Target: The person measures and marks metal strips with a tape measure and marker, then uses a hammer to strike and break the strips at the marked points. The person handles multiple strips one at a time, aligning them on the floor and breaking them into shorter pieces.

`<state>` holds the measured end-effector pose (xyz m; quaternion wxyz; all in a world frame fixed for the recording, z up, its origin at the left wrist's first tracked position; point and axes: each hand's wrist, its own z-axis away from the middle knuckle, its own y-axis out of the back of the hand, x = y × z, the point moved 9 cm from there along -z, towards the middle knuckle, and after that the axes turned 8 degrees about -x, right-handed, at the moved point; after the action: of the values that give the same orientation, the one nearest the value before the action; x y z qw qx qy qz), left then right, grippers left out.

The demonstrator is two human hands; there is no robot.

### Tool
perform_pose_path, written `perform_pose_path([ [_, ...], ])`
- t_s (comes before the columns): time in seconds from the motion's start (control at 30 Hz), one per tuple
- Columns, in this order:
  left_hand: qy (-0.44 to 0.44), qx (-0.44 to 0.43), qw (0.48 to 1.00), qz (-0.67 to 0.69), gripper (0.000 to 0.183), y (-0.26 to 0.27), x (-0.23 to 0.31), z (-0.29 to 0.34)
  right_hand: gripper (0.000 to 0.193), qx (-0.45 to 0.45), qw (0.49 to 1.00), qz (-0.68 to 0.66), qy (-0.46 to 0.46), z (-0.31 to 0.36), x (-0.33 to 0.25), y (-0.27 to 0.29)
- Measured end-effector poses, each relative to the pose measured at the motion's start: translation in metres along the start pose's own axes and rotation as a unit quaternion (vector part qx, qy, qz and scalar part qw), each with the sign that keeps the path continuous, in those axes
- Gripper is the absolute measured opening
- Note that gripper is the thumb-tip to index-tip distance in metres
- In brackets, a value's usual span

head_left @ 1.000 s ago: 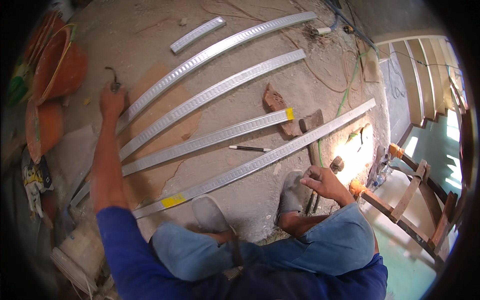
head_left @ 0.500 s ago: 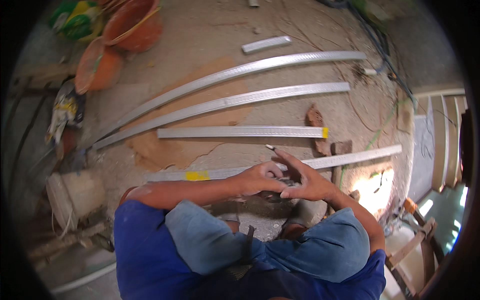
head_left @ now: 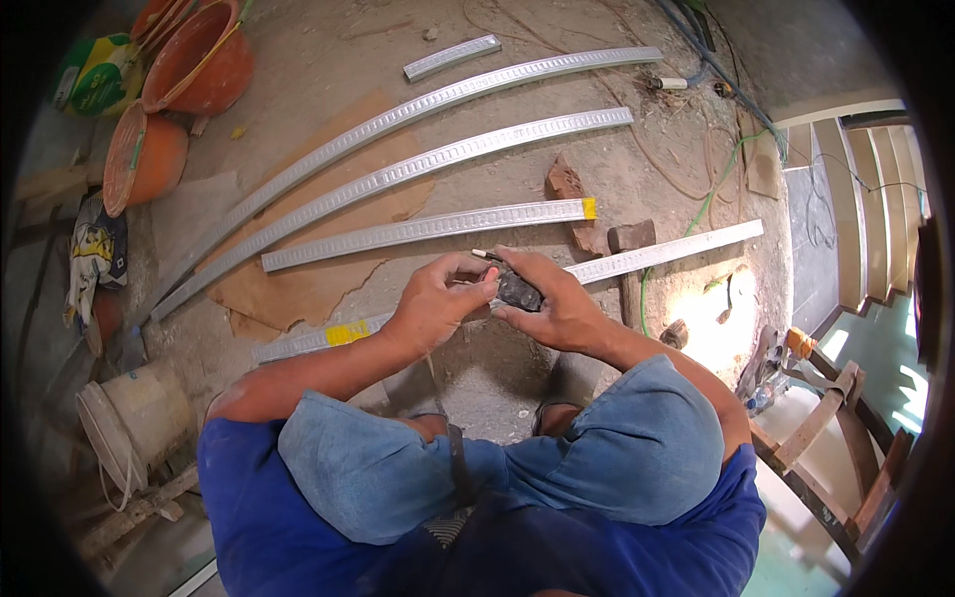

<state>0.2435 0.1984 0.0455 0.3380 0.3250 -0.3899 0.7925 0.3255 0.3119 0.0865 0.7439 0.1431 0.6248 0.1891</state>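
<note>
Both hands meet in front of my knees. My right hand [head_left: 549, 298] is closed around a small dark, mottled object [head_left: 519, 292], whose kind I cannot make out. A thin pale stick [head_left: 486, 255], cigarette-like, juts from between its fingers. Beside the dark object, my left hand [head_left: 445, 297] has its thumb and fingertips pinched together; anything between them is too small to tell. Beneath the hands runs a long silver metal channel [head_left: 676, 249] with yellow tape [head_left: 346, 332] toward its left end. Just beyond lies a shorter ribbed metal channel [head_left: 428, 231] with a yellow right end.
Two longer metal channels [head_left: 398, 164] and a short offcut [head_left: 453, 58] lie farther off, partly over brown cardboard [head_left: 298, 289]. A broken brick [head_left: 567, 189] and hammer-like block [head_left: 632, 236] sit right. Orange buckets [head_left: 144, 154] stand far left, a whitish bucket [head_left: 149, 413] near left.
My view has shifted, so the channels sit higher and farther left. The hands have turned, bringing the dark object into clearer sight, and my left fingertips have drawn into a pinch beside it.
</note>
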Motion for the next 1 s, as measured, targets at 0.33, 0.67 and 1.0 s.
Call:
perform_pose_path([
  [0.33,-0.041,-0.070,0.996,-0.035,0.061,-0.010,0.007,-0.006,0.050,0.007,0.934,-0.355,-0.036,-0.004,0.013,-0.009],
  [0.67,0.058,-0.058,0.948,-0.308,0.075,-0.004,0.006,-0.020,0.025,0.129,0.991,-0.004,0.042,-0.007,-0.008,0.017],
  [1.0,0.085,-0.191,0.898,-0.386,0.075,-0.030,0.011,-0.013,0.032,0.048,0.951,-0.222,-0.208,0.005,0.060,-0.010],
])
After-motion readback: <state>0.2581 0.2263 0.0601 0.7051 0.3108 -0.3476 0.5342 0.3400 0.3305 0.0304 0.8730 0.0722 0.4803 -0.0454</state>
